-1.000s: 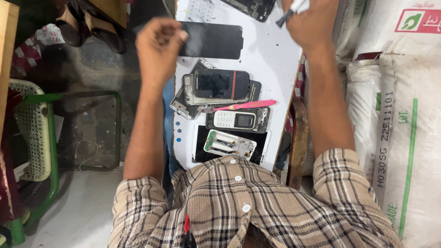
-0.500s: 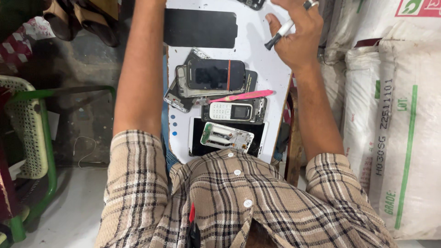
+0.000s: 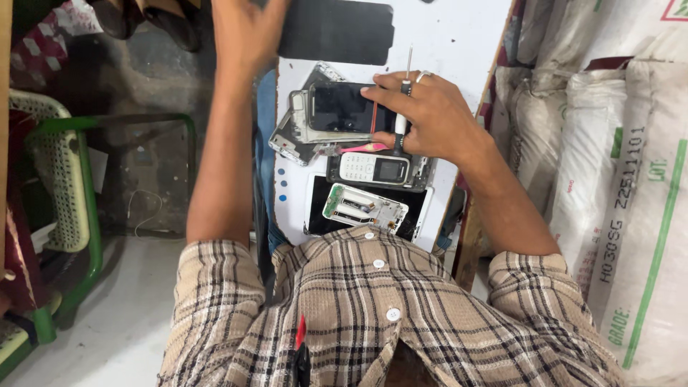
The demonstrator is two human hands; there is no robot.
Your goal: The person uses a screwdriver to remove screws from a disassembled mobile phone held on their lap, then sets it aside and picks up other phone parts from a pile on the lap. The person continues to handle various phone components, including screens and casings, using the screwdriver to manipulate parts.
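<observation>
A white work board (image 3: 459,43) is seen from above, running from the top centre of the frame down to the checked shirt (image 3: 373,315) at the bottom. The right hand (image 3: 430,118), centre right, is closed about a small screwdriver (image 3: 403,100): the handle is pinched between thumb and fingers, and the thin shaft points toward the top of the frame. Its fingertips rest on the dark smartphone (image 3: 344,107) that tops a stack of phone frames (image 3: 301,136) in the middle of the board. The left hand (image 3: 247,32), upper left, is raised beside a black rectangular panel (image 3: 335,30); nothing is seen in it, and how far it is open cannot be told, as it is cut by the frame edge. Just below the stack lie a pink prying tool (image 3: 365,147), a small keypad phone (image 3: 373,169) and, nearest the shirt, an opened phone body (image 3: 364,208) on a dark tablet-like panel (image 3: 319,215).

For the step in hand to be done well, it is judged that the smartphone should be steadied flat on the stack, the driver held upright, and only light pressure applied, so that the tip is kept off the glass.
</observation>
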